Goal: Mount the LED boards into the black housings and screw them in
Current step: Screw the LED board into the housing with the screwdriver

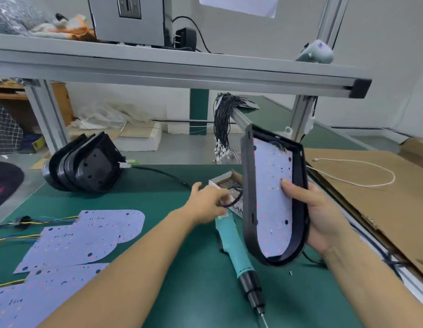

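Note:
My right hand (316, 209) grips a black D-shaped housing (249, 197), tilted upright above the table, with a pale LED board (272, 185) seated inside it; my thumb presses on the board. My left hand (209, 202) reaches toward a small cardboard box of screws (229, 183), its fingers curled by a black cable loop at the box. Whether it holds a screw is hidden. A teal electric screwdriver (238, 254) lies on the green mat below the housing. Several loose LED boards (87, 235) with wires lie at the left. A stack of empty black housings (85, 162) stands at the back left.
A bundle of black cables (225, 124) hangs off an aluminium rail behind the screw box. Cardboard sheet (371, 197) with a white cord covers the right side. An aluminium shelf (182, 69) spans overhead. One loose screw (290, 272) lies on the green mat (158, 185).

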`<state>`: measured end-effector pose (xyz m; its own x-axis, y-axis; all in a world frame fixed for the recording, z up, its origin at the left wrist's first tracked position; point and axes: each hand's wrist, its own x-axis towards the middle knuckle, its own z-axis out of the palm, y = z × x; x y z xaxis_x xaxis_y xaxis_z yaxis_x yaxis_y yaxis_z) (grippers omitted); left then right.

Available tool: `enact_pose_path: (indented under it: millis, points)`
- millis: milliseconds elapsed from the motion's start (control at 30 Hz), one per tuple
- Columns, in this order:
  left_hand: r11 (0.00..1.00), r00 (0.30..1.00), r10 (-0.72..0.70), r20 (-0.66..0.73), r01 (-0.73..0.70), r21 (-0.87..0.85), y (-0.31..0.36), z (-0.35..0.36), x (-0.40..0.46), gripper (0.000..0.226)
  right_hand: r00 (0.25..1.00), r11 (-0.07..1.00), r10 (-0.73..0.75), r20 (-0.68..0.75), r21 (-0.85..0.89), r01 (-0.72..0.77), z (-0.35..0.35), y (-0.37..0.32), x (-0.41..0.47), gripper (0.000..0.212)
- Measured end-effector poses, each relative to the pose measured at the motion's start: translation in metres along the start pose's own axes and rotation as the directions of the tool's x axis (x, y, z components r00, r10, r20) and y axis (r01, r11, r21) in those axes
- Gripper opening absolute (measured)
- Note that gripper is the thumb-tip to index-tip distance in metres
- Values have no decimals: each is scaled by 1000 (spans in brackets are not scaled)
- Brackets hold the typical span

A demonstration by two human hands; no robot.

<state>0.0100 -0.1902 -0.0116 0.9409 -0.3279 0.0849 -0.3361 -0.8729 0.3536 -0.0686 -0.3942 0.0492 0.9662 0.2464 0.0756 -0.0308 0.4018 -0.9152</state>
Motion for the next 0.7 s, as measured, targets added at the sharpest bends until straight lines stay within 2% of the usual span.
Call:
enact_pose_path:
  millis: [33, 100, 167, 233, 300, 433, 567, 633, 700]
  points:
    - [999, 999, -33, -36, 33, -1, -11, 1, 0, 3, 997, 999, -42, -60, 30, 44, -2, -4, 2, 26]
    - [994, 984, -109, -140, 111, 11, -28, 2, -2, 10, 973, 991, -116, -201, 41, 127, -9, -12, 6, 29]
    - [975, 945, -168, -280, 201, 93, -45, -1, -7, 19, 924, 983, -185, -336, -42, 181, -18, -18, 8, 22]
    - [960, 887, -241, -392, 278, 38, -58, -8, -9, 22, 865, 969, -242, -439, -153, 193, -27, -18, 10, 16]
    - [957, 846, -290, -447, 254, -139, -57, -19, -12, 18, 821, 951, -290, -493, -247, 187, -33, -11, 12, 16]
    - [882, 834, -264, -485, 5, -471, -25, -45, -8, 15, 724, 872, -423, -545, -463, 161, -31, 10, 17, 21]
    - [675, 828, -263, -495, -209, -708, 32, -70, -1, 23, 637, 819, -503, -585, -558, 134, -27, 18, 22, 19]
    - [551, 850, -270, -453, -249, -796, 64, -78, 5, 24, 626, 829, -503, -596, -537, 155, -24, 18, 22, 22]
    - [377, 896, -256, -362, -252, -891, 98, -80, 12, 26, 639, 856, -476, -604, -485, 180, -22, 18, 21, 19]
